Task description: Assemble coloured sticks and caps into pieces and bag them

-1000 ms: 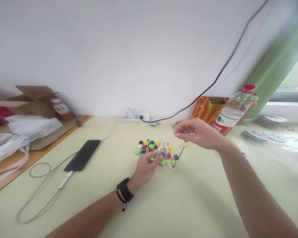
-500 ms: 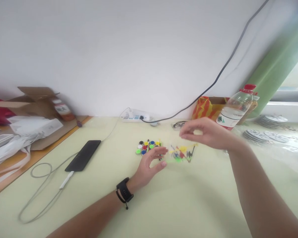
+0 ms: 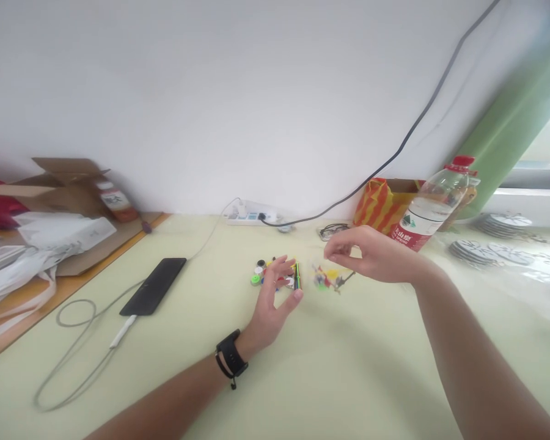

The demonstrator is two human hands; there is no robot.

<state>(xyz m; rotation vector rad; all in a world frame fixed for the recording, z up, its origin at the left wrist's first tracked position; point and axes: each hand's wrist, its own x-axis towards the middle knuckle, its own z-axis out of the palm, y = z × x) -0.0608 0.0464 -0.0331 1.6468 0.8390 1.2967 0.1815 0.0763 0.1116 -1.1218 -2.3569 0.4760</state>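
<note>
My left hand wears a dark wristband and hovers over a cluster of small coloured wheel-like discs, fingers apart and curved. Thin coloured rods lie at the right side of the cluster, by my left fingertips. To the right, my right hand is closed in a pinch with its wrist bent. Below its fingertips hangs what looks like a clear plastic bag of small coloured pieces, smeared by motion. The bag's outline is hard to make out.
A phone on a charging cable lies at left. A power strip sits against the wall. At right stand a large water bottle and a striped bag, near stacked round plates. An opened cardboard box is at far left.
My right hand has turned slightly and come a little left and down. The coloured pieces beneath it have swung left. My left fingers have lifted and spread over the discs.
</note>
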